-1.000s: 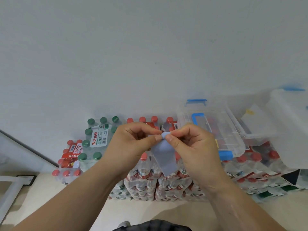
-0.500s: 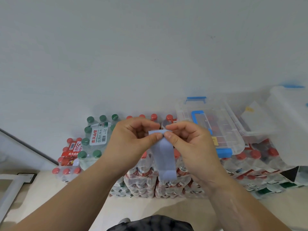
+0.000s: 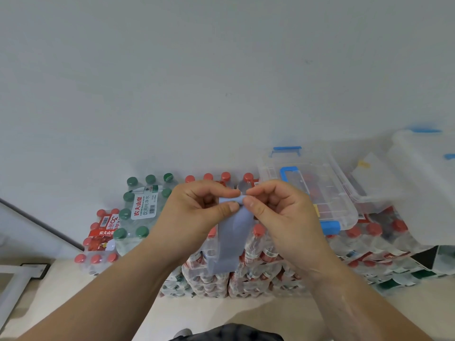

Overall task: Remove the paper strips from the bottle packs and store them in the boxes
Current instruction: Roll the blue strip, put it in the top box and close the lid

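A pale blue paper strip [image 3: 230, 239] hangs down between my hands, its top end rolled or folded. My left hand [image 3: 197, 212] pinches that top end from the left, and my right hand [image 3: 278, 212] pinches it from the right, fingertips almost touching. Below and behind lie stacked shrink-wrapped bottle packs [image 3: 248, 274] with red caps. A clear plastic box with blue latches [image 3: 327, 193] rests on the packs to the right, lid shut. Another clear box [image 3: 374, 185] sits further right with its lid raised.
A green-capped bottle pack [image 3: 142, 210] and a smaller red-capped pack [image 3: 101, 239] stand at the left against the white wall [image 3: 221, 82]. A white frame [image 3: 14, 286] lies on the beige floor [image 3: 221, 313] at far left.
The strip has unrolled and hangs longer than before. Both hands stay pinched at its top and have shifted slightly upward in view.
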